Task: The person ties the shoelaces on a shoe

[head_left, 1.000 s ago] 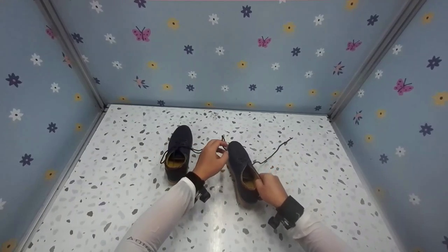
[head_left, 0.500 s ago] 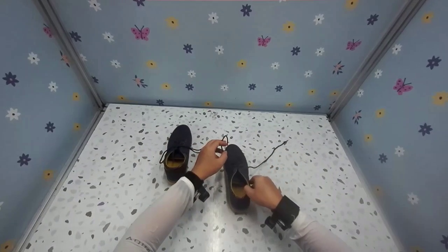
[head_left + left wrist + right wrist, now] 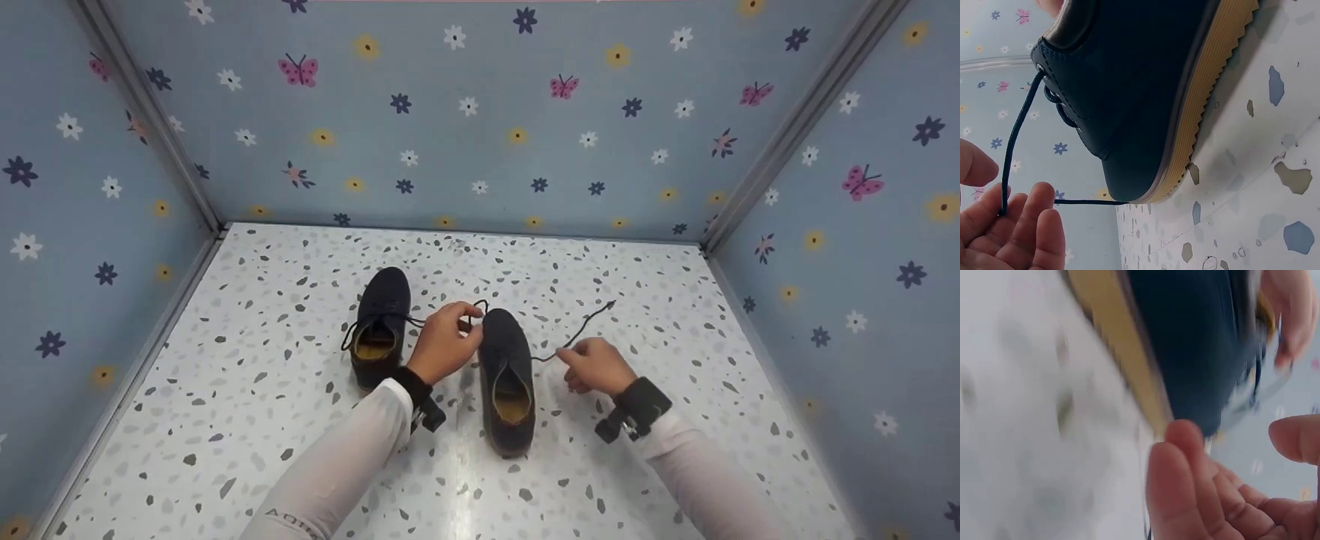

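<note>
A dark navy lace-up shoe (image 3: 502, 337) stands on the speckled surface between the two hands. On its left, my left hand (image 3: 448, 345) holds its shoelace (image 3: 1016, 129); in the left wrist view the lace runs from the top eyelet into the curled fingers and out past them. My right hand (image 3: 600, 367) is off the shoe, fingertips right at the other lace (image 3: 589, 324), which trails to the right. Its thumb and fingers (image 3: 1171, 478) stand apart in the blurred right wrist view.
The matching shoe (image 3: 386, 292) stands to the left, its own lace (image 3: 415, 321) reaching behind my left hand. Blue flowered panels (image 3: 480, 112) wall in the speckled white surface (image 3: 300, 420) at the back and both sides.
The right hand first shifted the shoe left and straightened it, then let go of its collar and moved up and right to the trailing lace. The left hand has hardly moved.
</note>
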`<state>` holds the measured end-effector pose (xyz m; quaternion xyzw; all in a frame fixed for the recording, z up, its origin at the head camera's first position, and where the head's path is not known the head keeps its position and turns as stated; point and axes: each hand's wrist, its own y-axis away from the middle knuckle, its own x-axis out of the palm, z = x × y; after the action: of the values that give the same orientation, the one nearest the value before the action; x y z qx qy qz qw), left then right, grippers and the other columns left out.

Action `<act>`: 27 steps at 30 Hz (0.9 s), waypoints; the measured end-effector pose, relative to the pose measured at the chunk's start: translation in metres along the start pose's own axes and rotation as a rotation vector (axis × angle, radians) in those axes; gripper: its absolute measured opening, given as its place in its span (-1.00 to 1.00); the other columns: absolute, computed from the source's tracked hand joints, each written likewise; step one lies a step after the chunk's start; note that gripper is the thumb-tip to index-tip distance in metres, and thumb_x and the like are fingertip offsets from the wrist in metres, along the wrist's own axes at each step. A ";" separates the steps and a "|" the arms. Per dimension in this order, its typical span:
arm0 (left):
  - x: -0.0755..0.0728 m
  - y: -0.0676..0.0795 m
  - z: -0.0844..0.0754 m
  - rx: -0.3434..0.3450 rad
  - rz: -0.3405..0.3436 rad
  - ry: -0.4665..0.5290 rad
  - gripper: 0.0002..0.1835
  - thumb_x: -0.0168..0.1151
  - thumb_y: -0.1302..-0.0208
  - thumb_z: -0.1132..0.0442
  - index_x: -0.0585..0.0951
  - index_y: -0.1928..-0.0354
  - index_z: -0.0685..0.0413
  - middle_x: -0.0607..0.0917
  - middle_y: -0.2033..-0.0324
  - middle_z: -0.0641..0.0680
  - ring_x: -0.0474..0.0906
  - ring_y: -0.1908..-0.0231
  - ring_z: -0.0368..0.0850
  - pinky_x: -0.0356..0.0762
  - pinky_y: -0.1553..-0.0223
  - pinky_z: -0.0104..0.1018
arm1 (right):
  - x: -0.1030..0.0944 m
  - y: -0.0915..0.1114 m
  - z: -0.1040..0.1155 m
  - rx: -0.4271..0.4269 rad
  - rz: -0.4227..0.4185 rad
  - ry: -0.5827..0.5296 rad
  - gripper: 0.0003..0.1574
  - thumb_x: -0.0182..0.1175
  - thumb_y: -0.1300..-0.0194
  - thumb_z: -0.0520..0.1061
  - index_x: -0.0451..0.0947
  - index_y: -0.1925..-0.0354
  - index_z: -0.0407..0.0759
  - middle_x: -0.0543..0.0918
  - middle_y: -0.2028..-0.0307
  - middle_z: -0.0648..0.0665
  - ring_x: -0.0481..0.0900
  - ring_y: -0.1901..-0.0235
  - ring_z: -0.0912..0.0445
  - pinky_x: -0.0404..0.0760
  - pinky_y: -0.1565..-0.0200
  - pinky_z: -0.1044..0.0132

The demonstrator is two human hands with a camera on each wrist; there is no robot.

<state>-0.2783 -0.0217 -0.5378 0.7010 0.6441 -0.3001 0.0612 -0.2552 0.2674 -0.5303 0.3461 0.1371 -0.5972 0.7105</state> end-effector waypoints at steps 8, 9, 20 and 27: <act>-0.002 0.000 0.001 -0.024 -0.029 -0.032 -0.90 0.33 -0.32 0.31 0.71 0.16 0.10 0.83 0.19 0.08 0.73 0.33 -0.16 0.64 0.24 -0.26 | -0.036 -0.044 -0.003 0.100 -0.011 0.227 -0.51 0.16 -0.49 0.17 0.58 0.35 -0.20 0.70 0.56 -0.06 0.60 0.57 0.15 0.60 0.44 0.34; -0.002 0.000 0.001 -0.027 -0.031 -0.031 -0.91 0.33 -0.33 0.31 0.71 0.17 0.10 0.83 0.19 0.07 0.72 0.35 -0.18 0.63 0.26 -0.27 | -0.037 -0.049 -0.003 0.115 -0.006 0.251 -0.49 0.15 -0.50 0.18 0.59 0.38 -0.21 0.70 0.58 -0.07 0.59 0.58 0.15 0.59 0.46 0.34; -0.002 -0.002 0.003 -0.026 -0.055 -0.068 -0.95 0.29 -0.36 0.31 0.71 0.21 0.08 0.83 0.21 0.07 0.68 0.43 -0.23 0.63 0.28 -0.29 | -0.026 -0.075 -0.010 0.246 -0.066 0.349 -0.46 0.20 -0.49 0.19 0.65 0.43 -0.21 0.58 0.70 -0.01 0.53 0.66 0.14 0.47 0.51 0.33; -0.003 -0.004 0.004 -0.037 -0.077 -0.100 -0.95 0.31 -0.33 0.32 0.70 0.21 0.08 0.83 0.19 0.09 0.75 0.35 -0.14 0.69 0.19 -0.21 | -0.018 -0.081 -0.014 0.191 -0.103 0.448 -0.62 0.25 -0.38 0.01 0.72 0.38 -0.27 0.65 0.55 -0.10 0.56 0.42 0.02 0.52 0.28 0.25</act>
<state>-0.2832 -0.0251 -0.5384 0.6587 0.6719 -0.3250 0.0947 -0.3328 0.2859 -0.5560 0.5281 0.2514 -0.5511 0.5952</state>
